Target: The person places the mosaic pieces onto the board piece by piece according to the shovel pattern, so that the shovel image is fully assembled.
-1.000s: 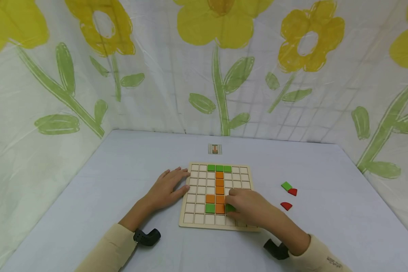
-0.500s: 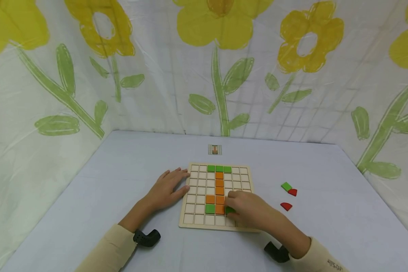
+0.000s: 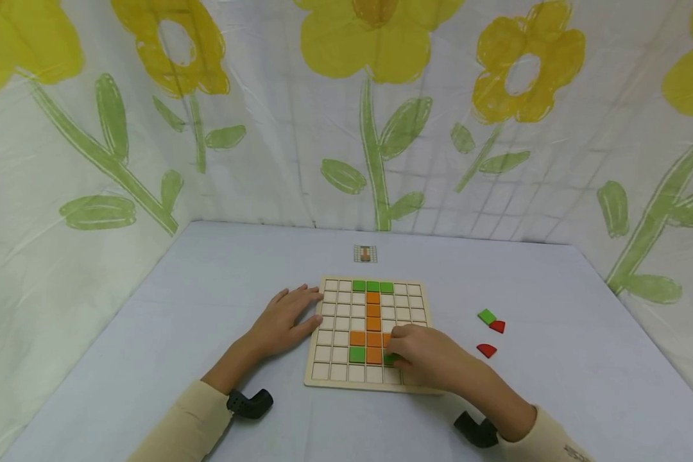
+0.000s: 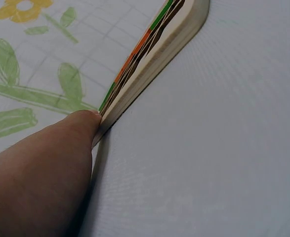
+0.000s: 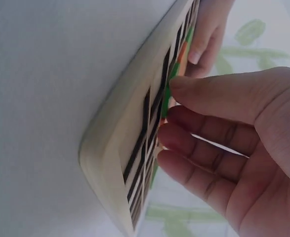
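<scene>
A square wooden grid board (image 3: 339, 372) lies flat on the table, with green and orange square tiles in some of its cells. My left hand (image 3: 283, 323) rests beside the board's left edge, fingers extended and thumb touching the rim; the left wrist view shows that thumb (image 4: 56, 168) against the edge. Over the lower right of the grid, my right hand (image 3: 433, 358) has curled fingers at a green tile (image 3: 389, 359). In the right wrist view, its thumb and forefinger pinch that tile at the board's surface. An orange tile (image 3: 387, 339) shows partly beside the fingers.
Right of the board lie a loose green tile (image 3: 487, 316) and two red quarter-round pieces, one red piece (image 3: 497, 326) touching it and another red piece (image 3: 486, 350) nearer. A small pattern card (image 3: 365, 253) lies behind the board. A flower-printed curtain (image 3: 277, 141) stands beyond the table.
My right hand has shifted slightly to the right over the green tile, uncovering part of an orange tile above it. My left hand has stayed in place.
</scene>
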A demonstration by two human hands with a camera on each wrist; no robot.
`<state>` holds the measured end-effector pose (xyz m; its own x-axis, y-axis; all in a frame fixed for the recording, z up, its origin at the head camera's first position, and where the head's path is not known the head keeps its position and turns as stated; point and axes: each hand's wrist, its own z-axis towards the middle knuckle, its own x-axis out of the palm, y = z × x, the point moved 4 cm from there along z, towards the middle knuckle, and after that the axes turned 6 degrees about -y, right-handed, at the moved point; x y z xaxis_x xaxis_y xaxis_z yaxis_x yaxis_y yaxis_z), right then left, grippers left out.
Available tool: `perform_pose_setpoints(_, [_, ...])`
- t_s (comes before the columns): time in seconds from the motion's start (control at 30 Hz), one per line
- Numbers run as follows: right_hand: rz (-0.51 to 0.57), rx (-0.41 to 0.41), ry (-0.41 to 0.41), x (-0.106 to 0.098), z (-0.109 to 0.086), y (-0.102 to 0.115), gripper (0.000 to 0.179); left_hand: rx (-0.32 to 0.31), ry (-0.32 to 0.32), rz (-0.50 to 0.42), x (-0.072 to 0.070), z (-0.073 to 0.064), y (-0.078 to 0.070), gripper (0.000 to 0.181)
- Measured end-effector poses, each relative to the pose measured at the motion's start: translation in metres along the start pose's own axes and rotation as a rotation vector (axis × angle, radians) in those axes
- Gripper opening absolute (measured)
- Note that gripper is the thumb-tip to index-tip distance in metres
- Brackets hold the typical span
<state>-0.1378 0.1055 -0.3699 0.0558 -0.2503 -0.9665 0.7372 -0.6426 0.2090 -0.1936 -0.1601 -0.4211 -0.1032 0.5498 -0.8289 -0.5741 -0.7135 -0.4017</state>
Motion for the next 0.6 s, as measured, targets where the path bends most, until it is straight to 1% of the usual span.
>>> perform_pose_setpoints(0.1, [0.008,0.006,0.0,-0.003,-0.003,-0.004,0.012,-0.002,0.002,-0.002,0.0,0.0,0.0,0.051])
perform_pose_setpoints(0.23, [0.014,0.029,-0.02,-0.011,-0.007,-0.015,0.013,-0.006,0.006,-0.003,0.0,-0.001,0.0,0.051])
perform_pose_setpoints(0.37, [-0.013,0.125,-0.037,-0.022,-0.013,-0.034,0.009,-0.005,0.006,-0.002,0.0,-0.001,-0.001,0.051])
perform_pose_setpoints(0.47, [-0.04,0.213,-0.052,-0.031,-0.019,-0.052,0.013,-0.003,0.003,0.0,0.0,-0.001,-0.001,0.051])
perform_pose_setpoints(0.53, [-0.059,0.256,-0.067,-0.036,-0.024,-0.066,0.016,-0.003,0.0,0.002,0.0,0.0,-0.001,0.051])
perform_pose_setpoints(0.6, [-0.075,0.302,-0.061,-0.04,-0.031,-0.079,0.019,-0.006,0.001,-0.003,0.0,-0.001,-0.001,0.051])
